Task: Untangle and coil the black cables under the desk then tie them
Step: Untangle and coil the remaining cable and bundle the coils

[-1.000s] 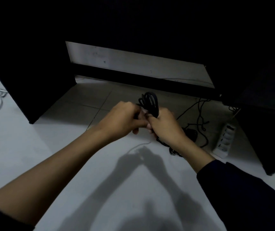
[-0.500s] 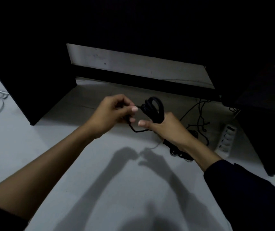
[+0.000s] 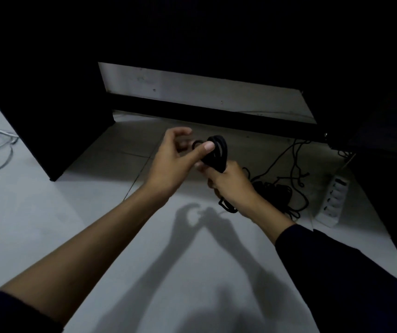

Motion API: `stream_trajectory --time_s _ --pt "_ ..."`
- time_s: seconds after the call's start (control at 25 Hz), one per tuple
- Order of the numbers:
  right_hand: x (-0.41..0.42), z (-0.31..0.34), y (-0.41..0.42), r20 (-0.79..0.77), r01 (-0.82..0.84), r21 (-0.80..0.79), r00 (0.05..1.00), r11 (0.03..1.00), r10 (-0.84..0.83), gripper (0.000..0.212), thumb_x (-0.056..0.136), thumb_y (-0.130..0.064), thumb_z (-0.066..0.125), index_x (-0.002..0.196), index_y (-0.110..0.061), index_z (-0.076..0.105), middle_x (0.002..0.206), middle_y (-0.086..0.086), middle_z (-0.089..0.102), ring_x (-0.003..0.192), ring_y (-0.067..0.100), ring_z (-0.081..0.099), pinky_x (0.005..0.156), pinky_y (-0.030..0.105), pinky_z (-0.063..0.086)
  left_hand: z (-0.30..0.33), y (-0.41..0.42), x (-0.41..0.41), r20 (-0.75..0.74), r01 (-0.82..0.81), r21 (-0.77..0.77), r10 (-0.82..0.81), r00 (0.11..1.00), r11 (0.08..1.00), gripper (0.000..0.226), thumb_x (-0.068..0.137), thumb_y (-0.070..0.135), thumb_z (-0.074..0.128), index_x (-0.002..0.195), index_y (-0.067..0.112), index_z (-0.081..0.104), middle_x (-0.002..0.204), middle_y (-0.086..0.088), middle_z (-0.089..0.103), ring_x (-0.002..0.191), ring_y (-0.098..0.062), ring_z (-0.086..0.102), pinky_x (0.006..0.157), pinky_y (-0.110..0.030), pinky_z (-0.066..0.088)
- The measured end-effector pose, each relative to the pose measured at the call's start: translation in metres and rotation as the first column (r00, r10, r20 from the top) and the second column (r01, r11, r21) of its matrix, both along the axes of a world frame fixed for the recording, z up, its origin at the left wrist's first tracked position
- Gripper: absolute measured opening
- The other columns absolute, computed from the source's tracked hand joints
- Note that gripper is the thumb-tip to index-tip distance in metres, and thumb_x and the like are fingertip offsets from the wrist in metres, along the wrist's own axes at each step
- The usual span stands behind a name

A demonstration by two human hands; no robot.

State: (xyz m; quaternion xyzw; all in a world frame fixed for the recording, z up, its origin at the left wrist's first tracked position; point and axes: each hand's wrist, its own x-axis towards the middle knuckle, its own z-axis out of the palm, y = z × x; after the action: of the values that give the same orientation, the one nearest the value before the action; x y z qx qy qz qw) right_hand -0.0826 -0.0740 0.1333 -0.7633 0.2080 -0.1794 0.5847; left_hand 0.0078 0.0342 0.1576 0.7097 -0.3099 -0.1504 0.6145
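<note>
Cable coil (image 3: 216, 152) sits in right hand (image 3: 231, 186), fingers wrapped round its base, above the floor. Left hand (image 3: 173, 159) pinches what looks like the free end. Wrap it tight around the coil's waist; keep loops stacked.

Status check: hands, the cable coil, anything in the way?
Right hand grips black cable coil; left hand thumb on it. Loose black cables on floor beside white power strip. Nothing in the way.
</note>
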Motion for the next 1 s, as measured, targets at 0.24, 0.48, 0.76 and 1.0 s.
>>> stream_trajectory --time_s 0.24,0.48,0.76,1.0 --pt "0.014 -0.002 -0.002 -0.037 -0.218 0.242 0.972 0.945 0.233 0.027 0.094 -0.019 0.045 0.076 -0.024 0.065 0.044 -0.009 0.036 0.037 0.006 0.029 0.041 0.021 0.028 -0.017 -0.008 0.002 -0.440 0.316 -0.039 -0.300 0.846 0.948 0.058 0.072 0.040 0.072 0.119 0.008 0.062 0.110 -0.006 0.070 0.102 -0.015 0.066 0.097 -0.035 0.049" --pt "0.020 -0.005 -0.008 -0.025 -0.328 0.335 0.934 0.883 0.356 0.022 0.083 -0.021 0.062 0.061 -0.023 0.061 0.043 -0.003 0.038 0.034 0.009 0.028 0.042 0.022 0.032 -0.009 -0.015 0.020 -0.525 0.488 -0.111 -0.468 0.711 0.866 0.038 0.090 0.023 0.057 0.126 0.009 0.060 0.112 -0.006 0.070 0.093 -0.014 0.070 0.080 -0.026 0.058" --pt "0.021 -0.012 -0.008 -0.036 -0.348 0.127 0.934 0.929 0.355 0.006 0.087 -0.026 0.066 0.087 -0.022 0.071 0.071 0.001 0.070 0.065 0.009 0.064 0.063 0.018 0.053 -0.011 -0.003 0.031 -0.353 0.528 -0.117 -0.532 0.769 0.841 0.040 0.092 0.033 0.046 0.122 0.009 0.056 0.119 -0.002 0.069 0.079 -0.037 0.057 0.058 -0.038 0.046" --pt "0.030 -0.001 0.001 0.037 -0.318 0.233 0.947 0.919 0.318 0.020 0.089 -0.020 0.054 0.071 -0.026 0.061 0.051 -0.004 0.050 0.051 0.008 0.050 0.057 0.026 0.045 -0.012 -0.010 0.034 -0.288 0.408 -0.194 -0.450 0.845 0.892 0.029 0.086 0.031 0.056 0.107 0.012 0.064 0.095 -0.002 0.073 0.100 -0.019 0.068 0.070 -0.025 0.056"
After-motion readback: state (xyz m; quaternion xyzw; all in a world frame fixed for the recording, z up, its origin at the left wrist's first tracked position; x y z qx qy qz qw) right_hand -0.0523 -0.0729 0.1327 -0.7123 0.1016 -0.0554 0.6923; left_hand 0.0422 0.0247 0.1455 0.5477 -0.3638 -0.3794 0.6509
